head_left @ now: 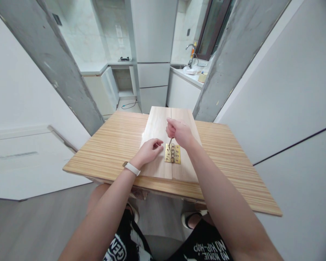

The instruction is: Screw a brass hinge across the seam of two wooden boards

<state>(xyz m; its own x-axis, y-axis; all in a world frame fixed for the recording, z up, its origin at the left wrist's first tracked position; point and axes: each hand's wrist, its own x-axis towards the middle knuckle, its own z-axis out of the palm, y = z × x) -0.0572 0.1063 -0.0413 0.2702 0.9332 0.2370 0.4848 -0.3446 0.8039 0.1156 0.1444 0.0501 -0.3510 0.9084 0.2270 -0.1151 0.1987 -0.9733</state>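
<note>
A brass hinge (176,155) lies unfolded across the seam between two pale wooden boards (157,123), one leaf on each. My right hand (179,133) is closed around a screwdriver (170,142). Its handle is hidden in my fist, and the thin metal shaft slants down to the upper part of the hinge's left leaf. Whether the tip sits in a screw is too small to tell. My left hand (150,150) rests on the left board just beside the hinge, its fingers loosely bent and apart, with nothing visible in them.
The boards lie on a wood-grain tabletop (114,145) whose front edge is close to my knees. Beyond the table stand a tall fridge (153,32), a counter with a sink (178,66) and an open low cabinet (123,81). Concrete pillars (67,69) flank the opening.
</note>
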